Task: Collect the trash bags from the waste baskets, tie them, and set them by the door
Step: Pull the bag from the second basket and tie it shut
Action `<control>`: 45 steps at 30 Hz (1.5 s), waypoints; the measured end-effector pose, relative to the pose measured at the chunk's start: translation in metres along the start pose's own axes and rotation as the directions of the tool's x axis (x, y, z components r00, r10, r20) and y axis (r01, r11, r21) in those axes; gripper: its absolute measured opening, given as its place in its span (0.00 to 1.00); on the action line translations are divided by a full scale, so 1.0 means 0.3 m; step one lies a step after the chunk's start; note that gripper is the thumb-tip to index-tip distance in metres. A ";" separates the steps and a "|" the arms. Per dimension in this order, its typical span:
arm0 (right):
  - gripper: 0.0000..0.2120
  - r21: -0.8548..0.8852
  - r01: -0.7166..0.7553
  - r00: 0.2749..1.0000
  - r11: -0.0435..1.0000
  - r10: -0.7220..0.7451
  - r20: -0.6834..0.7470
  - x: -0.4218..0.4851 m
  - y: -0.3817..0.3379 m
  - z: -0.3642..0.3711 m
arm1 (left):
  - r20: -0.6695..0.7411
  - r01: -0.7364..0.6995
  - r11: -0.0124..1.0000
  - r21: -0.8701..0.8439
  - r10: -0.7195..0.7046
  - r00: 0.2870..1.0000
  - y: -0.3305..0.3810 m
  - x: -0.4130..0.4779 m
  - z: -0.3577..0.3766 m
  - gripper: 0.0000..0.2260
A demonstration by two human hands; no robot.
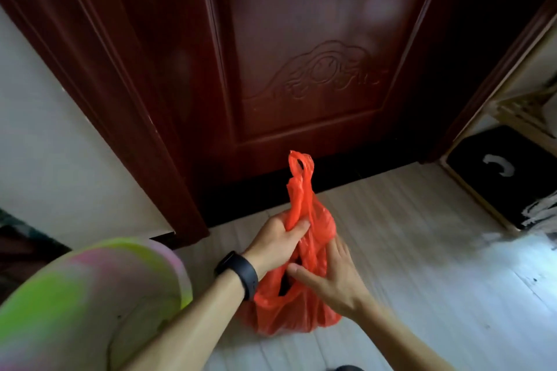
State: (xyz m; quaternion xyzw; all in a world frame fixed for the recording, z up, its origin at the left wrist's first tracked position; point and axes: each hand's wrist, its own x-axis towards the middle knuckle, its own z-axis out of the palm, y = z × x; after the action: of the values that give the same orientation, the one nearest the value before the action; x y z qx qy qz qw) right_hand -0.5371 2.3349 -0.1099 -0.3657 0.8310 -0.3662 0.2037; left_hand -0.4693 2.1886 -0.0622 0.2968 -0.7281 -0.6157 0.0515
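An orange plastic trash bag (pixel 301 310) rests on the pale floor just in front of the dark red door (pixel 301 54). My left hand (pixel 277 241), with a black band on its wrist, grips one of the bag's handle strips, which stands up above the fist. My right hand (pixel 328 277) lies against the bag's right side with straight fingers and its thumb at the bag's dark opening. The bag's mouth is loose and partly open.
A pink and green waste basket (pixel 90 295) fills the lower left, close to my left arm. A white wall (pixel 45 144) flanks the door frame at left. A black mat (pixel 506 172) and shelving stand at right. Pale floor boards (pixel 437 265) stretch to the right.
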 end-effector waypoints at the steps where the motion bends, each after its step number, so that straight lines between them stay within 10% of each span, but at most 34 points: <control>1: 0.37 -0.003 0.042 0.999 0.999 -0.042 -0.026 0.023 0.008 0.016 | -0.020 0.003 1.000 -0.031 -0.003 1.000 -0.014 0.014 -0.007 0.07; 5: 0.05 -0.040 -0.002 0.992 0.999 -0.003 -0.130 0.063 0.057 0.081 | -0.228 0.017 0.981 -0.195 -0.062 0.972 -0.078 0.052 -0.043 0.17; 13: 0.13 0.318 -0.286 0.871 0.904 0.383 -0.307 0.097 0.078 0.128 | -0.254 -0.197 0.980 -0.033 0.182 0.950 -0.256 -0.048 -0.018 0.28; 18: 0.18 0.454 -0.425 0.788 0.783 0.567 -0.241 0.137 0.103 0.151 | -0.226 -0.254 0.951 0.176 0.290 0.930 -0.300 0.002 0.009 0.17; 23: 0.14 0.654 -0.605 0.605 0.454 0.796 0.006 0.155 0.151 0.156 | -0.349 0.183 0.884 -0.430 -0.349 0.869 -0.315 0.087 0.086 0.30; 26: 0.14 0.706 -0.553 0.577 0.443 0.814 -0.059 0.122 0.136 0.158 | -0.314 0.248 0.845 -0.474 -0.425 0.849 -0.308 0.085 0.122 0.30; 30: 0.18 0.754 -0.364 0.718 0.547 0.680 -0.147 0.082 0.056 0.165 | -0.213 0.319 0.855 -0.410 -0.429 0.878 -0.328 0.065 0.165 0.26; 36: 0.12 0.864 -0.439 0.517 0.246 0.856 0.019 0.128 0.081 0.190 | -0.155 0.336 0.746 -0.575 -0.503 0.850 -0.336 0.078 0.168 0.22; 45: 0.22 0.764 -0.610 0.565 0.209 0.792 0.234 0.148 0.122 0.174 | -0.286 0.169 0.983 -0.072 -0.183 0.941 -0.359 -0.037 0.200 0.20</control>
State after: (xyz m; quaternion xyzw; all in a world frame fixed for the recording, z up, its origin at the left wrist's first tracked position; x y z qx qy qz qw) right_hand -0.5510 2.2943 -0.1747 0.2228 0.6690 -0.5885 0.3956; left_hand -0.4469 2.2392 -0.1729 0.4469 -0.6686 -0.5841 0.1099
